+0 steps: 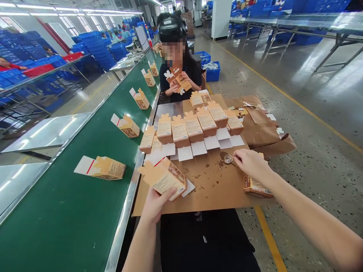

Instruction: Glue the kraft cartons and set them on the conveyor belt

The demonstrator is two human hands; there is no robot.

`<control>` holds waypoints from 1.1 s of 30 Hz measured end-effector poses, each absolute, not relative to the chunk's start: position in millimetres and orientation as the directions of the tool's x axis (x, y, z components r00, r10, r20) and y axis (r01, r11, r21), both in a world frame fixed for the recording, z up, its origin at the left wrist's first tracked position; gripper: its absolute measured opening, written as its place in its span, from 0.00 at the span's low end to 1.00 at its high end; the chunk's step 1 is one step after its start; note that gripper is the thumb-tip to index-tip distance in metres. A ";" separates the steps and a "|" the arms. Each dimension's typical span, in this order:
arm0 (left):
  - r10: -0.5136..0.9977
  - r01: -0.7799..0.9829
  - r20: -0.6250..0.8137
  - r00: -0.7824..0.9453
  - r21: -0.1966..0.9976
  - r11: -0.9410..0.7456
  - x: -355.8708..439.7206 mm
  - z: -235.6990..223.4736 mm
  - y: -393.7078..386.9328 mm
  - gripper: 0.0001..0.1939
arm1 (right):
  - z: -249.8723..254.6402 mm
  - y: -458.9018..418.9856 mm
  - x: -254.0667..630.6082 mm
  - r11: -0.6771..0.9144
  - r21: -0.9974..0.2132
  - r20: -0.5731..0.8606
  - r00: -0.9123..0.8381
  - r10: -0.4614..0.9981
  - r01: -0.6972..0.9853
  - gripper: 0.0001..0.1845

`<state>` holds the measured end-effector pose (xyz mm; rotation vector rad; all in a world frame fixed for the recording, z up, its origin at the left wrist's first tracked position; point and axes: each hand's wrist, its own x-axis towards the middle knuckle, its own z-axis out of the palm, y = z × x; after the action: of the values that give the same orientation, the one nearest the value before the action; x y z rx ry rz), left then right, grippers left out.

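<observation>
My left hand [157,206] grips a brown and tan printed carton [170,179] over the near left part of the cardboard. The carton is tilted, with its top flaps pointing left and a white flap showing at its lower right. My right hand [249,162] has its fingers pinched together beside a small clear round dish [228,159]. A thin dark piece runs between the dish and the fingertips; what the fingers hold is too small to make out. Under my right forearm lies another carton [255,187], partly hidden.
Stacked cartons [185,128] with white flaps fill the far side of the cardboard sheet [204,192], which has dark wet spots. More cartons [110,168] stand along the green conveyor belt [70,211] at left. Opposite, a person [174,75] holds a carton. Brown wrapping paper [258,128] lies right.
</observation>
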<state>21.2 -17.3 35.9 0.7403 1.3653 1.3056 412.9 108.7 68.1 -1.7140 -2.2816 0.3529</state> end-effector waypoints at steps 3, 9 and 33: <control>0.930 -0.184 -0.275 -0.243 0.955 0.235 32.2 20.4 -3.5 0.47 | 72.1 89.8 409.6 0.294 -0.383 0.136 -0.261 0.956 0.875 0.15; 0.914 -0.137 -0.299 -0.273 0.953 0.271 33.6 14.5 6.9 0.48 | 52.7 13.2 337.8 0.489 -0.638 0.352 -0.339 0.872 0.595 0.13; 0.921 0.411 -0.015 -0.390 0.892 0.188 77.4 -7.6 -35.4 0.38 | 40.1 -19.5 327.2 0.418 -0.733 0.362 -0.212 0.908 0.537 0.14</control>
<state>77.4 -35.4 -7.6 1.2441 1.8968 1.1525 327.2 -19.5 40.1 -1.2322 -1.8814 0.5926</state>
